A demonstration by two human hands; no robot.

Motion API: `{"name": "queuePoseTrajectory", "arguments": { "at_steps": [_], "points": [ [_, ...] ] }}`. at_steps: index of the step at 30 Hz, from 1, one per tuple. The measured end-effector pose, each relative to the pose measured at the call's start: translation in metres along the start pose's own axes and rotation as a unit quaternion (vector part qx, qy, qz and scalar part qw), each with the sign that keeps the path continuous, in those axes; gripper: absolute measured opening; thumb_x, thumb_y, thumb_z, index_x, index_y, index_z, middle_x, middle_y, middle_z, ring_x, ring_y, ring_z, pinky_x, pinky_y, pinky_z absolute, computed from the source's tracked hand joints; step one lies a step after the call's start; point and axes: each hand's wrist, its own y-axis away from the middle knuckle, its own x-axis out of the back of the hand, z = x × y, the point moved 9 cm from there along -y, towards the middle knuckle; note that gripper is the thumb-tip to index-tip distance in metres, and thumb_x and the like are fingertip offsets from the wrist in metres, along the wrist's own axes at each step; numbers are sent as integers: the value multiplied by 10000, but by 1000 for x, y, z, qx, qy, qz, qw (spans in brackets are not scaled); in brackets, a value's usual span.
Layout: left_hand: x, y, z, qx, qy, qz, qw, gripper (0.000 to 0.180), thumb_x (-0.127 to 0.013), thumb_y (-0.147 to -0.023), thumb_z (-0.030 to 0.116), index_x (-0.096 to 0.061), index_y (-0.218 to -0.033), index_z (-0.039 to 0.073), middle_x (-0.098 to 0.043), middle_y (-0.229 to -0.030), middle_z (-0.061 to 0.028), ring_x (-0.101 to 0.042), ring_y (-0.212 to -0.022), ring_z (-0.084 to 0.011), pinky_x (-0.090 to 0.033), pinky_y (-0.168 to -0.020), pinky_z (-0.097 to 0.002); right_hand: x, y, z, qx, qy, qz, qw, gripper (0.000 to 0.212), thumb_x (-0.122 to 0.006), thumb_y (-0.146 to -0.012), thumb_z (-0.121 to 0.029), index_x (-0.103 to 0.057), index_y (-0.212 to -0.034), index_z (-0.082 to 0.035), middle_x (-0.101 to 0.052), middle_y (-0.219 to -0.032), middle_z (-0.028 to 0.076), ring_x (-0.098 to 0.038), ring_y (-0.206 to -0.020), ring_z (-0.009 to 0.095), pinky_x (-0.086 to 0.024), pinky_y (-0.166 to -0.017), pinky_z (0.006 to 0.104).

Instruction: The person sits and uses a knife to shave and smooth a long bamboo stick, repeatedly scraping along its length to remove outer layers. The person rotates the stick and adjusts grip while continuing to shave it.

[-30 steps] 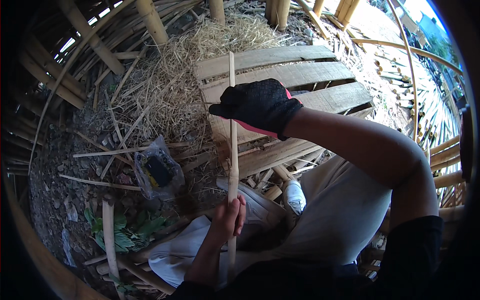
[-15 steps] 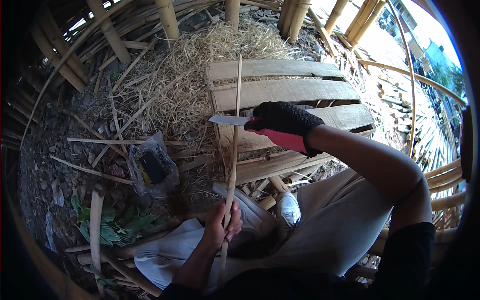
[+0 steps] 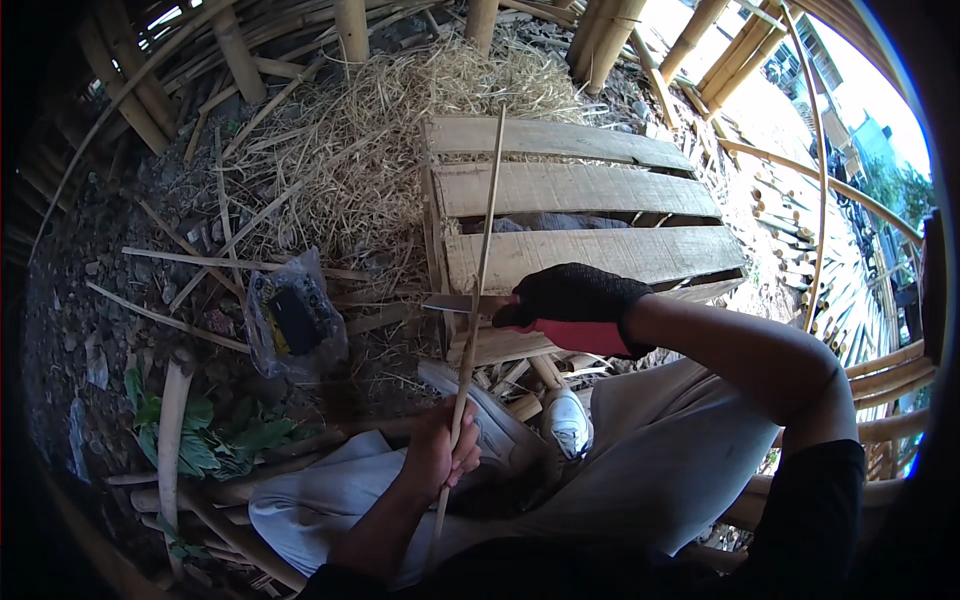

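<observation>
A long, thin bamboo strip (image 3: 489, 215) slants up from my lap, its far end over the slatted wooden crate (image 3: 580, 190). My bare left hand (image 3: 441, 450) is wrapped round its lower part. In a black and pink glove, my right hand (image 3: 580, 308) grips a knife (image 3: 462, 302) by its handle. The blade points left and lies across the strip at about its middle, seeming to touch it. Fingers of the gloved hand hide most of the handle.
Pale shavings (image 3: 375, 150) are heaped behind and left of the crate. A clear plastic bag (image 3: 292, 318) with a dark object lies on the stony ground. Green leaves (image 3: 215, 430) and bamboo pieces (image 3: 172, 440) are at lower left. Bamboo posts (image 3: 605, 45) stand behind.
My right hand has drawn the knife along the strip toward me, from over the crate's slats to its near edge. My left hand keeps its hold. The view has shifted slightly.
</observation>
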Motion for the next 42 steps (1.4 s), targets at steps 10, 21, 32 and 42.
{"name": "queuePoseTrajectory", "arguments": {
  "at_steps": [10,21,32,42],
  "points": [
    [-1,-1,1,-12,-7,7,1000,442,-286,-1080,495,-440,-869,139,-316,-454,9,-251,-313,-97,-240,-315,-251,-5,19,5,-65,71,26,995,310,-499,-1039,-285,-643,-1240,-98,-662,-774,91,-666,-689,268,-534,-642,381],
    [0,-1,-3,-24,-11,6,1000,482,-316,-1063,548,-439,-842,137,-321,-451,2,-266,-301,-98,-238,-295,-257,-15,14,-12,-70,76,-77,992,331,-438,-1029,-195,-612,-1296,-110,-687,-907,201,-695,-823,359,-540,-697,454],
    [-1,1,-3,-22,-28,38,999,465,-298,-1071,527,-428,-856,136,-302,-467,14,-258,-314,-90,-225,-291,-263,-2,3,-11,-33,209,-87,973,329,-502,-999,-243,-619,-1294,-157,-712,-1003,127,-695,-916,328,-561,-783,440],
    [6,-1,-9,-31,-33,37,998,425,-276,-1068,491,-416,-867,144,-287,-464,14,-253,-329,-102,-238,-319,-267,-28,21,13,-308,-231,-99,918,317,-566,-1001,-327,-693,-927,-45,-628,-729,49,-589,-621,134,-480,-581,324]
  ]
}}
